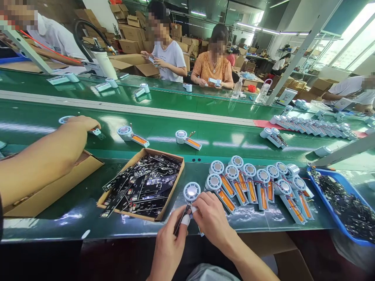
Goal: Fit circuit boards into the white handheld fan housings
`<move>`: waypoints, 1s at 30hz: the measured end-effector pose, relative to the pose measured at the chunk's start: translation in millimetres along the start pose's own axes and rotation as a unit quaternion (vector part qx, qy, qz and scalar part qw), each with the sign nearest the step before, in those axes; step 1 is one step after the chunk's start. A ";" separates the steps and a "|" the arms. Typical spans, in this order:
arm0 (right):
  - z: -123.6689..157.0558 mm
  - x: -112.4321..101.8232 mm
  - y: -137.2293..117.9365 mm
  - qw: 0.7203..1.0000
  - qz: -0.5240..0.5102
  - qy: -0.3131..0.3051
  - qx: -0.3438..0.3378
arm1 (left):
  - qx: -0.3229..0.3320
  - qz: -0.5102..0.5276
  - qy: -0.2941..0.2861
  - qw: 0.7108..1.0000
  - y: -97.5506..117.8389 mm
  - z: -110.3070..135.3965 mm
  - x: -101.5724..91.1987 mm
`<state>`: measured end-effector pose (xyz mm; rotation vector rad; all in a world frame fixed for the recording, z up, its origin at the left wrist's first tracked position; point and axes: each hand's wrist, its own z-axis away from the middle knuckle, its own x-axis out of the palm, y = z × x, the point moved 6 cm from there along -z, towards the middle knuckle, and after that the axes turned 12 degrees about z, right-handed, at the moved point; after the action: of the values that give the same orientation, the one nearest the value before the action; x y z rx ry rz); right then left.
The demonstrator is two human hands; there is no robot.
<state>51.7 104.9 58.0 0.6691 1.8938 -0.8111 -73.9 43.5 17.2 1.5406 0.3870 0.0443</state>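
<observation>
Close in, at the lower middle of the frame, two hands work on one fan unit (191,192). Its round head is pale blue, with a ring of slots around a silvery disc; most of its handle is hidden. The left grip (171,238) is closed, thumb against fingers, on one narrow dark strip (182,219), a white covering on its thumb. The right grip (213,218) is pinched on the unit just below the head, so the head sits just above both sets of fingertips.

Just right, on the worktop (125,230), eleven finished-looking heads can be counted in a cluster of similar units (249,170), most showing orange in their handles. One cardboard tray (182,171) of black boards stands left of the hands, one blue tray (325,195) at the right edge; their boards overlap too much to count.

Beyond, two units (181,136) lie mid-belt, left of centre, and a co-worker's arm (43,168) reaches in from the left.
</observation>
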 end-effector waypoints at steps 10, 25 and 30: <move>-5.3 -8.4 -9.6 0.996 0.050 -0.028 -0.070 | -0.040 0.088 0.014 0.995 -3.3 -4.5 -6.1; -1.3 1.2 15.4 0.977 -0.203 -0.033 0.045 | -0.040 0.089 -0.029 0.995 -2.0 -15.0 -10.3; -5.1 0.3 16.6 0.974 -0.218 -0.065 -0.004 | -0.032 0.087 -0.066 0.994 -3.6 -21.6 -13.6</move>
<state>61.0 119.3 55.3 0.1843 1.9475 -1.0913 -93.2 60.5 17.0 1.5017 0.1450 0.0900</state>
